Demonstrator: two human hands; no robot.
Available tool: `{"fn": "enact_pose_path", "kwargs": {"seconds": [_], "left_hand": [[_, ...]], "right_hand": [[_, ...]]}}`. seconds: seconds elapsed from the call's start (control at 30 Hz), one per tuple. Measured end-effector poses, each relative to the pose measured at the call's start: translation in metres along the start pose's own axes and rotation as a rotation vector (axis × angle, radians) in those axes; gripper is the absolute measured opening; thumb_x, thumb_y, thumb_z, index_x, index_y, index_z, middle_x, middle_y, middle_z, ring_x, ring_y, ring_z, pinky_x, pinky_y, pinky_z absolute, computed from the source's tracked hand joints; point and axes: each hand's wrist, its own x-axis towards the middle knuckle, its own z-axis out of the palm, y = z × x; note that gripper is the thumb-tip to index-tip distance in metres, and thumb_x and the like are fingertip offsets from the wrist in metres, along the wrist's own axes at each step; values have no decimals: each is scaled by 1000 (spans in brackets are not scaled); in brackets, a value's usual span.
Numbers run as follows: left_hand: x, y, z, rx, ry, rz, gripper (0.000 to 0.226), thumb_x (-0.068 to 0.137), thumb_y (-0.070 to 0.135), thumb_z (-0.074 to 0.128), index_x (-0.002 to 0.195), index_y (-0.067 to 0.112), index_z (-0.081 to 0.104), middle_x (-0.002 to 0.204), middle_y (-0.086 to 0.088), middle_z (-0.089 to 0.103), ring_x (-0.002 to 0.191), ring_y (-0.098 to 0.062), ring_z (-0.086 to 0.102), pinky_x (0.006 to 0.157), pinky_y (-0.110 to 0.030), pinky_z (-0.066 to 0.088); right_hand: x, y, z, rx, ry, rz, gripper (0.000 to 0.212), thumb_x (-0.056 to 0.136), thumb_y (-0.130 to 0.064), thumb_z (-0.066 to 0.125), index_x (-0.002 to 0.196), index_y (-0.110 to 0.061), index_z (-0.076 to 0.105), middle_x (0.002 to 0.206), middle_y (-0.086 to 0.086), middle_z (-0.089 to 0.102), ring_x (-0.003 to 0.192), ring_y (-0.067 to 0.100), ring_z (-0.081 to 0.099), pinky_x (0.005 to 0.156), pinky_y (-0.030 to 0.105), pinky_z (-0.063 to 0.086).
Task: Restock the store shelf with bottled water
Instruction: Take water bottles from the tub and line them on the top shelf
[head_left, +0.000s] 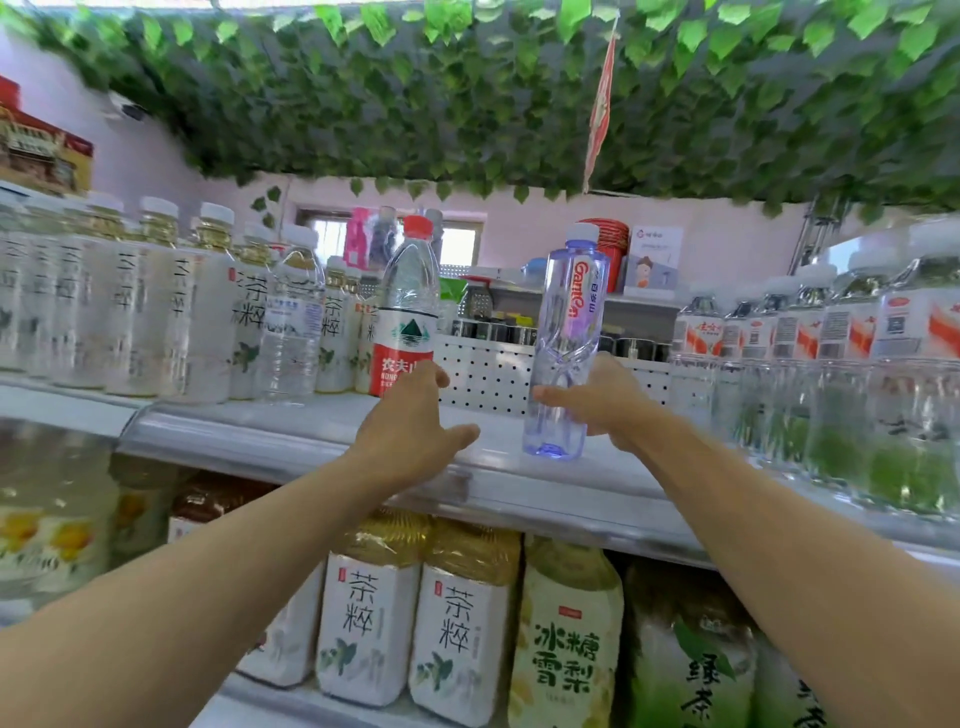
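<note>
- The top shelf (291, 441) has a bare stretch of deck between the red-label water bottle (405, 317) and the row of clear bottles (810, 364) on the right.
- The purple-tinted bottle (569, 343), gripped low by the right hand (597, 400), stands upright inside that gap near the front edge, splitting it in two.
- The left hand (410, 431), fingers spread, fills the room just in front of the red-label bottle.
- The white perforated back panel (488, 374) closes the gap from behind.
- White tea bottles (208, 312) stand tightly packed left of the red-label bottle.
- Above the bottle caps the space is open up to the hanging green leaves (467, 104).
</note>
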Motion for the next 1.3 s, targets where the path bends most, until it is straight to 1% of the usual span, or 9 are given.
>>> {"fn": "enact_pose_path", "kwargs": {"seconds": [0.17,0.3,0.4,0.53,0.6,0.7,0.97,1.1,1.3], "left_hand": [[-6,-12,-16,32,19,-13,58,81,37,70,126,17,41,120,-2,51,107,-19,50,93,-37,45],[-8,-21,-23,21,20,-22,58,81,36,70,126,17,39,120,-2,50,109,-20,50,96,-40,45],[-10,-26,-26,16,10,-17,58,81,35,70,127,17,40,121,-2,50,110,-19,50,96,-40,45],[-13,-28,-29,-15,14,2,57,81,32,71,125,17,40,120,-3,51,109,-19,50,95,-37,45],[-15,-28,-30,-29,19,14,56,80,32,72,125,16,41,120,-3,51,109,-20,50,95,-38,45],[-21,-26,-30,-27,24,30,58,80,33,71,126,15,40,120,-4,49,109,-20,49,95,-37,44],[-66,-18,-33,-20,47,83,56,79,30,72,124,18,41,121,-3,48,106,-18,49,93,-38,46],[-100,-15,-28,-12,21,22,55,81,32,71,125,19,41,119,-2,49,105,-15,49,88,-33,46],[-172,-28,-4,39,-53,-161,57,79,34,72,125,19,42,120,-2,50,107,-19,51,92,-40,46]], "right_hand": [[-2,-28,39,29,-10,-49,60,73,-29,80,123,-13,51,111,9,60,96,23,59,61,26,49],[-1,-43,64,45,0,-47,68,75,-30,78,130,-11,43,123,9,55,104,24,54,74,32,46],[-6,-50,71,76,6,-33,72,80,-27,75,137,-10,34,132,7,48,107,21,49,77,29,41],[-27,-51,68,47,7,-39,72,83,-29,72,138,-11,29,137,7,46,91,13,51,64,20,41],[-43,-53,63,-16,36,-52,77,83,-32,71,141,-11,24,141,9,42,108,20,52,80,25,42],[-70,-53,55,-165,125,-84,83,83,-36,70,145,-12,19,147,10,33,130,26,39,99,34,36],[-142,-34,41,-317,201,-197,66,85,-34,66,138,-17,31,138,4,35,129,19,32,102,29,29],[-182,-16,43,-310,175,-232,55,87,-31,64,133,-19,37,130,0,38,125,16,30,99,26,29],[-240,19,72,-288,27,-230,53,86,-31,64,132,-20,39,130,-1,39,123,16,29,103,31,30]]}}
